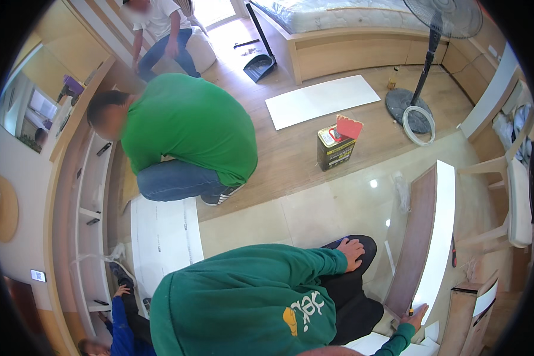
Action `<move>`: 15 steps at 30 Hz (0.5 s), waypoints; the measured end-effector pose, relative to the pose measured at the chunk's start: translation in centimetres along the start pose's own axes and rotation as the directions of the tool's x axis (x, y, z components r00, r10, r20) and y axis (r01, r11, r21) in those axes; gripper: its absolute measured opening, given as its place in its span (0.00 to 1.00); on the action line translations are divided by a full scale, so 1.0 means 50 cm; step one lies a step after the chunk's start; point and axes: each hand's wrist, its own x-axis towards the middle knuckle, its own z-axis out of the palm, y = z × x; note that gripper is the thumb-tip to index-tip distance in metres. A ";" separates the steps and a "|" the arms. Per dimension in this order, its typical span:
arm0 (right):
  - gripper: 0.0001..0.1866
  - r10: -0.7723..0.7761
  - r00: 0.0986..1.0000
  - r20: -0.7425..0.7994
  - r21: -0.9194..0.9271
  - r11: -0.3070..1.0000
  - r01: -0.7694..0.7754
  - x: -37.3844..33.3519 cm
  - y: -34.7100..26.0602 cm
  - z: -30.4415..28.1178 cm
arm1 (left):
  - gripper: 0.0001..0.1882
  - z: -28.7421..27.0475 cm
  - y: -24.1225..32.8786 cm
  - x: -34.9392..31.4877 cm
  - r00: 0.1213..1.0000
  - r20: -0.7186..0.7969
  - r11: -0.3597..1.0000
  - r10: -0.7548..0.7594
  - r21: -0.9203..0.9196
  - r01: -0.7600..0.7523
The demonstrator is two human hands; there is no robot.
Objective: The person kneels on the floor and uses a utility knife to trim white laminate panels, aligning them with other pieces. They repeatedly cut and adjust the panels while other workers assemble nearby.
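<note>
Stretched flat over my raised dark knee, my left hand [352, 254] lies with its fingers apart and holds nothing. My right hand [416, 318] is at the near end of a long panel with a white face [438, 219] and a brown side [410, 243]. Its fingers are closed about a small black-and-yellow tool [411, 311], whose kind I cannot make out. A narrow white strip [390, 257] lies between my knee and the panel. Crumpled clear plastic [401, 193] is beside the panel's far part. More white pieces [431, 331] lie around my right hand.
A person in bright green [190, 127] crouches by a marked white board [167, 231]; a person in blue [124, 323] is at the shelving; another person [163, 29] sits behind. A metal can [337, 151], white board [320, 102], fan base [406, 107], screwdriver [454, 252] and chair [510, 196] stand or lie around.
</note>
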 end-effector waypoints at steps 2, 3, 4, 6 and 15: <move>0.55 0.001 1.000 0.011 0.025 1.000 -0.001 -0.008 -0.019 -0.013 | 0.23 -0.001 -0.002 -0.002 1.000 -0.016 1.000 -0.001 -0.004 0.001; 0.55 -0.001 1.000 0.016 0.037 0.999 0.000 -0.011 -0.026 -0.019 | 0.23 -0.002 -0.003 -0.003 1.000 -0.011 1.000 -0.005 -0.009 0.005; 0.55 0.000 1.000 0.021 0.024 1.000 0.000 -0.011 -0.025 -0.017 | 0.23 -0.003 -0.004 -0.005 1.000 -0.006 1.000 -0.009 -0.013 0.009; 0.55 0.010 1.000 0.019 0.000 1.000 -0.010 -0.007 -0.015 -0.012 | 0.23 -0.008 -0.001 -0.001 1.000 -0.002 1.000 -0.002 -0.018 0.002; 0.53 -0.027 1.000 -0.008 0.002 1.000 0.027 -0.008 -0.014 -0.008 | 0.23 -0.006 -0.002 0.000 1.000 -0.002 1.000 -0.001 -0.013 0.001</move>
